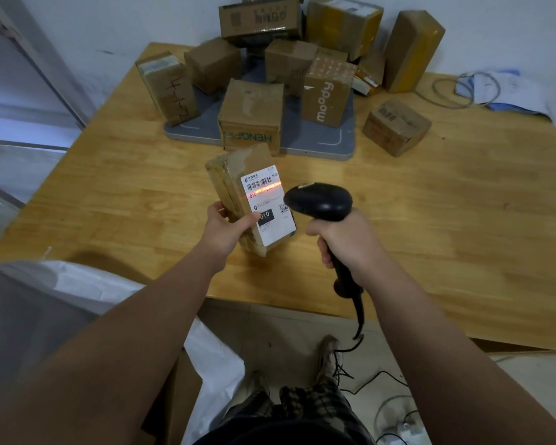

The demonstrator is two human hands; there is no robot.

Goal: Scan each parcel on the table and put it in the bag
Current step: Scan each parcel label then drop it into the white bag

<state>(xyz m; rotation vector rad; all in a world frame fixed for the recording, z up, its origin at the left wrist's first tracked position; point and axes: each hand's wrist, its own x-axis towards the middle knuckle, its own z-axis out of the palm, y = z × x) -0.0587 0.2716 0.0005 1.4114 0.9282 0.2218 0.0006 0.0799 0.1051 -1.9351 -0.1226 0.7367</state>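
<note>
Head view: small taped cardboard parcel (235,187) held over the near middle of the wooden table (463,236), tilted, with its white shipping label (268,203) facing the camera; whether its lower corner touches the tabletop cannot be told. Left hand (225,229) grips the parcel from its left side, thumb pressed on the lower part of the label, fingers curled behind. Right hand (344,245) is wrapped round the handle of a black barcode scanner (321,202), whose head sits just beside the label's right edge. A red scan line (264,189) falls across the barcode. The scanner cable (360,316) hangs from the handle past the table's near edge.

Farther back, a flat grey platform (331,142) carries several cardboard boxes, among them a green-lettered box (251,117) at its front edge, a box printed "moody" (328,91) to the right, and a box with handwritten figures (167,88) at the left. More boxes are piled against the wall, including a tall yellow-taped box (411,53). One separate box (395,128) lies on the table right of the platform. Loose papers (507,88) lie at the far right corner. A white bag (61,303) stands at lower left, beside the table's near edge
</note>
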